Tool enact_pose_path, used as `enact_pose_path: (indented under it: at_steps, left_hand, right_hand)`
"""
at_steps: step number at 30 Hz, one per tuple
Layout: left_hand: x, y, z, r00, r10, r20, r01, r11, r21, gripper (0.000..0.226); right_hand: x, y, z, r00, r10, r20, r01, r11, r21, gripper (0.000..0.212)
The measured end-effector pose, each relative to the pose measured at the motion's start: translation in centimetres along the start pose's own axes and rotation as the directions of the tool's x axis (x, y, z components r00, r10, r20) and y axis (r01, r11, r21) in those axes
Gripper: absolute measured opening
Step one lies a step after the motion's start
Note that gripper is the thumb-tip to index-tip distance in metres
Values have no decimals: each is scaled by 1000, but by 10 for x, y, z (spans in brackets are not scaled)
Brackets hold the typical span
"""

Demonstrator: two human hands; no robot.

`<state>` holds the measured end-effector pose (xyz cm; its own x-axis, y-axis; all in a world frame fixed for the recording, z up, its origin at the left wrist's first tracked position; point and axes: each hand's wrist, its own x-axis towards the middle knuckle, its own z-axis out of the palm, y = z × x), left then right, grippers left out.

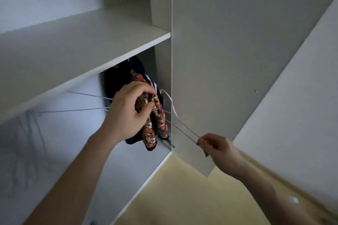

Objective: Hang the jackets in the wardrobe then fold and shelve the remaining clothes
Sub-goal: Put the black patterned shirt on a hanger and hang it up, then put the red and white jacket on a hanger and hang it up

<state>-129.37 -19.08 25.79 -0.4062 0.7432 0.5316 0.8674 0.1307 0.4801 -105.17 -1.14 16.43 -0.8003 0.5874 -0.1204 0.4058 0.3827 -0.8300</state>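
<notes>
Left hand (128, 109): grips patterned jacket (155, 124) hanging inside wardrobe (219, 42), under shelf (109, 56).
Right hand (214, 144): pinches wire hanger (175, 113) end.
Advice: draw hanger out slowly, avoiding snags.

Left hand (128, 111) raised, fingers curled in grip, right hand (217, 145) pinching, arms outstretched

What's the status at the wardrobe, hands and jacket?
Left hand grips patterned jacket under the shelf. Right hand pinches white wire hanger. More hangers at left. Nothing blocking.
</notes>
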Motion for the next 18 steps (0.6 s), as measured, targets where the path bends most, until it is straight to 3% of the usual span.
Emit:
enact_pose_path:
  at_steps: [4,8,13,18]
  left_hand:
    - [-34,26,75,978,-63,197,84,991,-100,38]
    - [-57,65,138,914,-105,392,156,983,-101,54]
    - [-56,154,207,859,35,511,39,990,-134,63]
    - [-73,270,277,800,139,583,-17,978,-210,67]
  right_hand:
    - [-71,31,-54,985,124,-116,-121,992,32,22]
    - [-155,68,-103,949,223,-224,-213,975,70,19]
    - [-270,122,-155,872,326,-364,-279,944,176,32]
    - [-388,178,-205,811,361,-461,-273,930,247,31]
